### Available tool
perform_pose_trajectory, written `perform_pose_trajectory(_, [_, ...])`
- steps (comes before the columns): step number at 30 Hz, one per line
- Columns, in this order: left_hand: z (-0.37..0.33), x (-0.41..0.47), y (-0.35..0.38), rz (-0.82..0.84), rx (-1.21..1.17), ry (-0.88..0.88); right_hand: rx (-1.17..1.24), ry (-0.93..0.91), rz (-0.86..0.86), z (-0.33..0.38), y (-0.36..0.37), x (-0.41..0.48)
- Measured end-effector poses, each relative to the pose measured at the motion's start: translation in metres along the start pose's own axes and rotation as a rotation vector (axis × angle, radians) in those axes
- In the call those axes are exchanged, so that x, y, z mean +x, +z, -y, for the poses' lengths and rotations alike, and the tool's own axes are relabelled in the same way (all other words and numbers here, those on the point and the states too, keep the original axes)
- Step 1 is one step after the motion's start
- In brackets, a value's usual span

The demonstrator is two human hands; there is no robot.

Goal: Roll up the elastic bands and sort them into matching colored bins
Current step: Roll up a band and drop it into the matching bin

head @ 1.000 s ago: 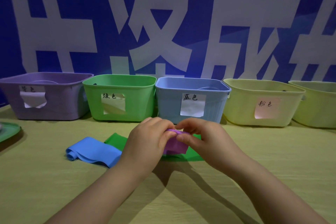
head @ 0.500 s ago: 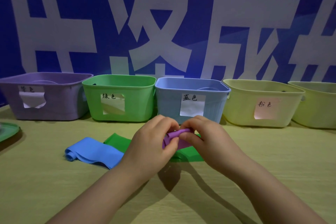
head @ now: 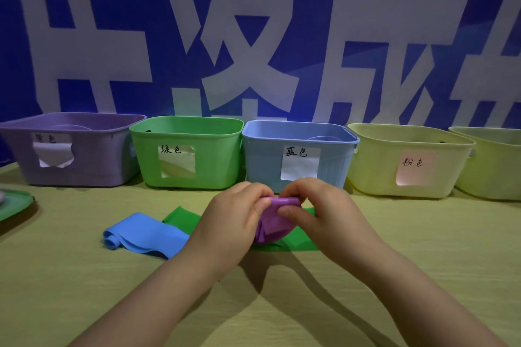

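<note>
Purple band (head: 272,222) droops lower, hiding green band (head: 180,218); blue band (head: 146,234) beside.

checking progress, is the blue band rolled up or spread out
Mostly spread: the blue band lies flat on the table, only its left end curled into a roll.

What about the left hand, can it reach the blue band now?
Probably yes: the blue band lies on the table right beside the left hand. But that hand and the right hand are pinching the purple band, so it must let go first.
</note>
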State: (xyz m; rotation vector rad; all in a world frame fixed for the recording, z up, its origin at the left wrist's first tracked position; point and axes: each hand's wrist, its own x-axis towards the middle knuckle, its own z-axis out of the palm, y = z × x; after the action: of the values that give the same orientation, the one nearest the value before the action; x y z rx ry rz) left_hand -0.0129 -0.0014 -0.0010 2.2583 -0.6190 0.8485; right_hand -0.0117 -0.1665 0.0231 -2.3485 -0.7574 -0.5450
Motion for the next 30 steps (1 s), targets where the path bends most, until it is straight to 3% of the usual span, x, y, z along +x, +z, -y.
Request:
perform_pose_trajectory(12, [-0.0072,-0.0036,0.0042,-0.081,-0.186,-0.102,0.046,0.026,0.068,-0.0006,-0.0011,0.0003])
perform_pose_trajectory(17, [-0.0041,-0.0036,0.0029,-0.086,-0.224,-0.183,0.150,0.063,-0.012,-0.0021,0.0016,-0.0005])
perform_pose_trajectory(22, [-0.0037,-0.0030,0.0034,-0.072,-0.342,-0.236,0.101,0.030,-0.040,-0.0021,0.0013,-0.0007])
perform_pose_trajectory(30, [-0.0098,-0.0035,0.0013,-0.088,-0.208,-0.151,0.120,0.073,-0.002,-0.0035,0.0013,-0.0008])
